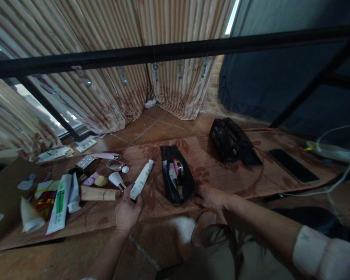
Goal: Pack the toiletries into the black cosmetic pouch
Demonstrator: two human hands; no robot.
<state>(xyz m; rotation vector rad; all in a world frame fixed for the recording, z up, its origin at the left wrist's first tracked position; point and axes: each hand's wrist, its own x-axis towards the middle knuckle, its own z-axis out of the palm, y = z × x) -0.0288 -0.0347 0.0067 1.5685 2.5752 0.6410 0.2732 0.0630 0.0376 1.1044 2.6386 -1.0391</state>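
My left hand (128, 210) is closed around the lower end of a white squeeze tube (142, 179), which tilts up to the right. Just left of the tube lies a makeup brush (116, 180) with white bristles. A beige tube (99, 193) lies beside my left hand. My right hand (207, 196) is at the right side of a black zip pouch (168, 190), with its fingers against the pouch edge and partly hidden. The pouch stands unzipped, and several cosmetics show inside, including a round pink-rimmed container (178, 167).
A white-and-green tube (59, 206), a yellow sponge (100, 181) and a glittery case (86, 162) lie at the left, near a cardboard box (11, 190). A second black pouch (230, 142) and a phone (293, 165) are at the right. A dark metal bar (175, 50) crosses behind.
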